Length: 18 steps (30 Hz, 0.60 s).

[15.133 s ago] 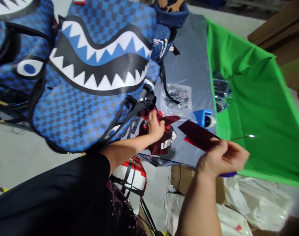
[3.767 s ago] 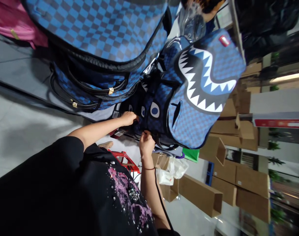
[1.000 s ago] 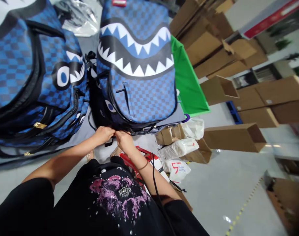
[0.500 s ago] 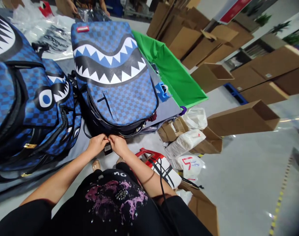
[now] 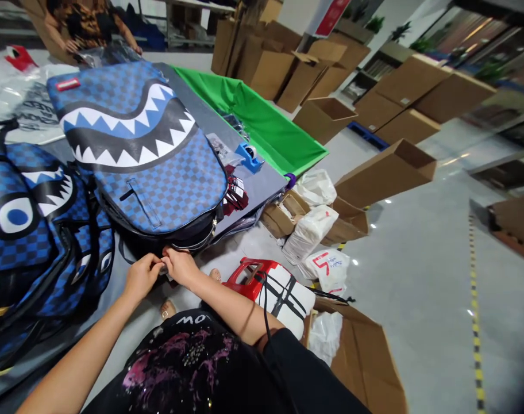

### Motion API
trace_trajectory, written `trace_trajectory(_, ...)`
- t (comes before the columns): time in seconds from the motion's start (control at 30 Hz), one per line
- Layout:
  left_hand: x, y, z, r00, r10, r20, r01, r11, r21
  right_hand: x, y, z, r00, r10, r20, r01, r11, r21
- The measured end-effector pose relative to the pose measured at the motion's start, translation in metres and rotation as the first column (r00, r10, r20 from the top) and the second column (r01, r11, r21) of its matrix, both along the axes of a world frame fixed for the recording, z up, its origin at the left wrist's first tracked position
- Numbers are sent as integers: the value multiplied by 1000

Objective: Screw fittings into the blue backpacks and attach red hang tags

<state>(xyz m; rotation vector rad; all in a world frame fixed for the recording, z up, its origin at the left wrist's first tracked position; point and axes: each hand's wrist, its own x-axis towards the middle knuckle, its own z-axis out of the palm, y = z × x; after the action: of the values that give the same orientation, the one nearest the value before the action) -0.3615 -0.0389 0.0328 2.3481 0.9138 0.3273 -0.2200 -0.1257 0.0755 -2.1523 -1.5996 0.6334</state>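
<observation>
A blue and black checkered backpack (image 5: 176, 190) with a shark-mouth print lies front side up at the table's near edge. Just below its bottom end, my left hand (image 5: 143, 277) and my right hand (image 5: 181, 267) meet, fingertips pinched together. Between them is a small tag, mostly hidden by the fingers; only a pale bit shows. Both hands are closed. To the left, more backpacks (image 5: 16, 253) in the same checkered pattern are piled up, with eye and teeth prints and gold-coloured buckles.
A blue tape dispenser (image 5: 250, 156) and dark red tags (image 5: 236, 194) lie on the grey table (image 5: 266, 187). Beyond is a green fabric bin (image 5: 283, 132). A red stool (image 5: 249, 276), white bags (image 5: 309, 230) and cardboard boxes (image 5: 369, 356) stand at right. Another person's hands (image 5: 72, 46) are across the table.
My view has turned right, so the backpacks and table sit further left. The dark tag that hung below my fingers is now mostly covered. Both hands stay pinched together.
</observation>
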Motion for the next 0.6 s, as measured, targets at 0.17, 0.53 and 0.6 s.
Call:
trace_trajectory(0.17, 0, -2, 6, 996, -81, -29, 81, 996, -25, 4, -3, -4, 999, 36, -22, -35, 998, 56)
trace_trajectory(0.53, 2, -13, 12, 994, 49, -94, -31, 981, 193, 15, -7, -7, 991, 127, -42, -120, 983, 139)
trace_trajectory(0.6, 2, -15, 13, 996, 24, -87, -9, 985, 175, 17, -8, -8, 989, 144, -41, -136, 980, 146)
